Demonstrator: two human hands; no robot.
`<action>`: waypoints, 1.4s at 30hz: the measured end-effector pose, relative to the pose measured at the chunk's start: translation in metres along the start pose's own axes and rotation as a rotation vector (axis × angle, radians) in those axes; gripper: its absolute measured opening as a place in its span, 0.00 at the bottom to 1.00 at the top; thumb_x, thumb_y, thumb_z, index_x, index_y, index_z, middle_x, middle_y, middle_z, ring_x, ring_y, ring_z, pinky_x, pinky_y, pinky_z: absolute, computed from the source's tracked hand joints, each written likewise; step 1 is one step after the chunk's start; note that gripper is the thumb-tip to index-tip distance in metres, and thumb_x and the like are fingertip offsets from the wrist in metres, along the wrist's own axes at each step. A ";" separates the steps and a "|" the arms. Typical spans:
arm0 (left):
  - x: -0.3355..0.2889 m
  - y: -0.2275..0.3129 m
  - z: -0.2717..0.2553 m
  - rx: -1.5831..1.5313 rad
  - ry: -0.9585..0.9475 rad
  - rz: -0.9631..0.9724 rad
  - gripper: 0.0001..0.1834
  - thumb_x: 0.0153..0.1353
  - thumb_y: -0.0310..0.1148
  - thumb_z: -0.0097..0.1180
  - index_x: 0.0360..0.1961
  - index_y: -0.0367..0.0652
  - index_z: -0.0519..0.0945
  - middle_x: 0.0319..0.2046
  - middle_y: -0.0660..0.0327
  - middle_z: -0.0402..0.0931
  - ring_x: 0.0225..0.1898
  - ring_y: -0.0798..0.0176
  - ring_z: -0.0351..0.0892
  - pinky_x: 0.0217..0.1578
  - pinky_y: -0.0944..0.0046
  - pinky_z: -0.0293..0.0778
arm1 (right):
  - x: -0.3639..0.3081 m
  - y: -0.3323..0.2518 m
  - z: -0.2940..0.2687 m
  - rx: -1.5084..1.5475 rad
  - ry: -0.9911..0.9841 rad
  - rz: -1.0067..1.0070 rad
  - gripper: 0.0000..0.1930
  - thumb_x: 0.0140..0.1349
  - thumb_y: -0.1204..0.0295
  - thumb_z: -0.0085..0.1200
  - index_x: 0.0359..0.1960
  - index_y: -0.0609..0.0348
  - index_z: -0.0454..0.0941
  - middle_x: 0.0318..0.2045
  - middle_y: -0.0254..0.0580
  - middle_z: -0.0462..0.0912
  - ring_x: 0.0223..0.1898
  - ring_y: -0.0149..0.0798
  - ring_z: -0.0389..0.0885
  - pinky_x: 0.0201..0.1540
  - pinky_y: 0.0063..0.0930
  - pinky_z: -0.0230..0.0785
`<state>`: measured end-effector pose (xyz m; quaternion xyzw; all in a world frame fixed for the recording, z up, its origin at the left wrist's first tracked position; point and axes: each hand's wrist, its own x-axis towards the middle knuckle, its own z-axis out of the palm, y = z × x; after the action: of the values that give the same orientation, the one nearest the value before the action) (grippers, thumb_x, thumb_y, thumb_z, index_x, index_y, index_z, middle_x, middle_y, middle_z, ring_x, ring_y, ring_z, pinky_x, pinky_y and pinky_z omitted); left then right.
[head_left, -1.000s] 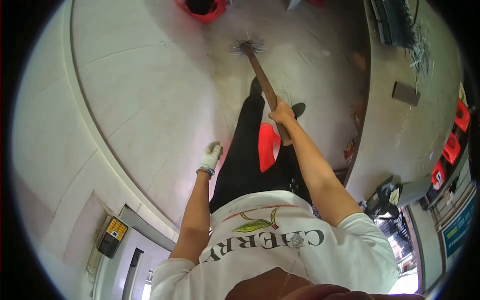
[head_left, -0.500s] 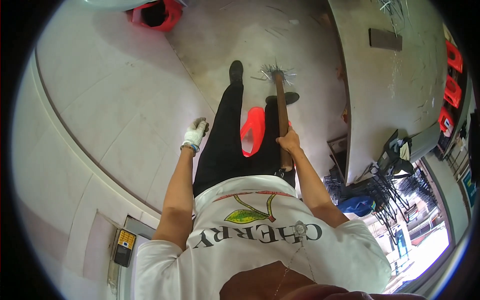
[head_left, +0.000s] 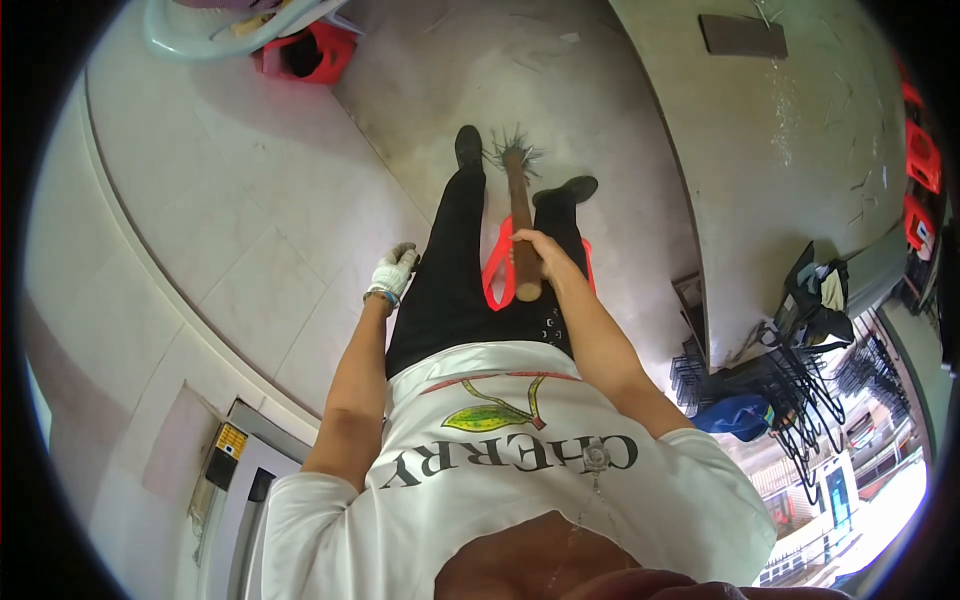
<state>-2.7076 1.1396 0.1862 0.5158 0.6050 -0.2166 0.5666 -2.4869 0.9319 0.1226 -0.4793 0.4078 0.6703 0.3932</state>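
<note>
Right hand (head_left: 547, 254): bare fingers wrapped round brown wooden shaft (head_left: 519, 200), near butt. Left hand (head_left: 396, 268), 9 o'clock, white-gloved: fingers loosely curled, nothing visible held. Shaft tip, 11 o'clock, has swung from right shoe (head_left: 570, 190) toward left shoe (head_left: 469, 148); spiky, metallic-looking strips (head_left: 530, 156) came along, so seem caught there. Smooth red stool (head_left: 492, 280), 8 o'clock.

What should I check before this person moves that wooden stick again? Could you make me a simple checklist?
1. Right hand gripping the wooden stick: ok, close to its near end.
2. Right hand gloved: not ok, it is bare.
3. Left hand gloved: ok, in a whitish glove.
4. Left hand empty: cannot tell; nothing shows, but its palm is hidden.
5. Thin strands at the far end clear of the left shoe: cannot tell; they look very close.
</note>
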 end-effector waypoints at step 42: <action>-0.107 0.488 0.308 -0.586 -0.883 0.408 0.10 0.55 0.37 0.58 0.33 0.46 0.72 0.27 0.62 0.73 0.30 0.62 0.75 0.40 0.58 0.76 | -0.366 -0.006 -0.140 -0.233 0.078 -1.107 0.34 0.42 0.74 0.59 0.55 0.65 0.63 0.42 0.49 0.75 0.45 0.38 0.73 0.50 0.27 0.63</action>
<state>-2.1596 1.0210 0.3594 0.3039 0.2335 -0.1207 0.9157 -2.3514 0.7549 0.4452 -0.6864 0.0334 0.3866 0.6150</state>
